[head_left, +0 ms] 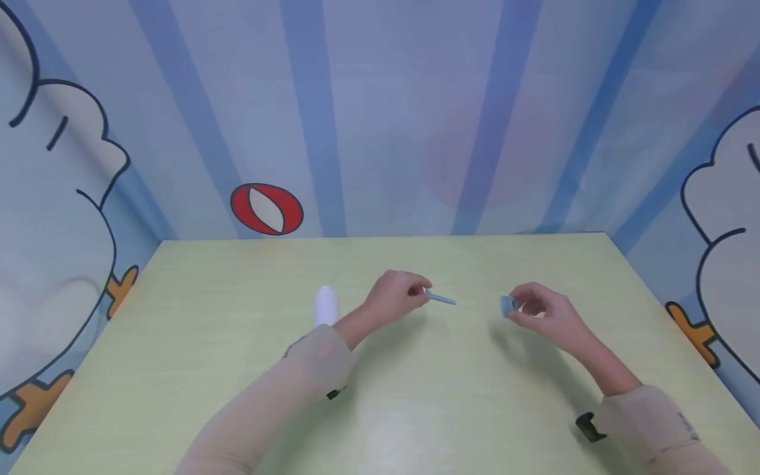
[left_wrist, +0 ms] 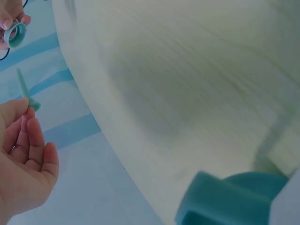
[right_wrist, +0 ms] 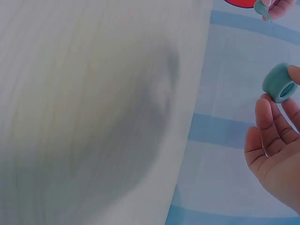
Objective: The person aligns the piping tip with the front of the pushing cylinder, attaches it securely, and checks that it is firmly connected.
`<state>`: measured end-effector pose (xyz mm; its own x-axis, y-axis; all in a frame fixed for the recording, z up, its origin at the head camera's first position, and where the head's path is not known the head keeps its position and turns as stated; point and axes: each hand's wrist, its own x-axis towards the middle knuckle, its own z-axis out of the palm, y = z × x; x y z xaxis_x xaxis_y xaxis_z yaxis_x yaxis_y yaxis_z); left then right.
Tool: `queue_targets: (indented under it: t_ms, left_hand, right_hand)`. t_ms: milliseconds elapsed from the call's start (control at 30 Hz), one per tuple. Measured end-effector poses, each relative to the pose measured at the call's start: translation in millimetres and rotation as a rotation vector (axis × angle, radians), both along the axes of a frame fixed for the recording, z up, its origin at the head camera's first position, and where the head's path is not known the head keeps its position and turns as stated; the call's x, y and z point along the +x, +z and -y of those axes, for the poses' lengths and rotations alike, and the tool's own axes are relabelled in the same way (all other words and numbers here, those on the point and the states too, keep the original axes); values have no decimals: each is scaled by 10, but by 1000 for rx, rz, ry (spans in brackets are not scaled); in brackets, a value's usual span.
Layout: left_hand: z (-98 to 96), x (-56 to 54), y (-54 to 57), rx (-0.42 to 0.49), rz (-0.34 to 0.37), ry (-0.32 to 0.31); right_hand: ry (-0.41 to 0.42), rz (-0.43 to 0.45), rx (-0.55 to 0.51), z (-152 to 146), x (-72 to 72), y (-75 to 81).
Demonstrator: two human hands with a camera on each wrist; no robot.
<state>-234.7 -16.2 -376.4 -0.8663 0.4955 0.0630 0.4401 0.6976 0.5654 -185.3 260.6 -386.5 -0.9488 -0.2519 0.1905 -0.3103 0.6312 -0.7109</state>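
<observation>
Between thumb and fingertips, my left hand [head_left: 394, 293] pinches a thin teal stick with a small flared end [left_wrist: 23, 84]; in the head view the stick points right. My right hand [head_left: 549, 316] holds a short teal ring-shaped cap [right_wrist: 276, 84] by its edge, its round opening visible. Both pieces are held above the table, apart from each other, the stick left of the cap. A white rounded cylinder [head_left: 326, 305] stands behind my left forearm, which hides its lower part. In the left wrist view, a teal tubular part [left_wrist: 225, 201] shows beside a white surface at bottom right.
The pale yellow-green table [head_left: 451, 409] reaches back to a blue striped backdrop [head_left: 392, 132]. Printed side panels with cartoon shapes border it left and right. A red and white oval [head_left: 267, 209] is printed on the backdrop.
</observation>
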Motion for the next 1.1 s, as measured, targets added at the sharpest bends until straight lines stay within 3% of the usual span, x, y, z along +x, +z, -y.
queue_targets:
  t_ms: [400, 733, 1100]
  left_hand:
    - [-5, 149, -44, 146, -37, 23]
    - [-31, 238, -69, 203, -55, 45]
    - [-52, 278, -93, 251, -47, 73]
  right_hand:
    - [57, 14, -168, 248, 0, -29]
    - [109, 16, -266, 441, -12, -41]
    - [145, 26, -250, 654, -9, 19]
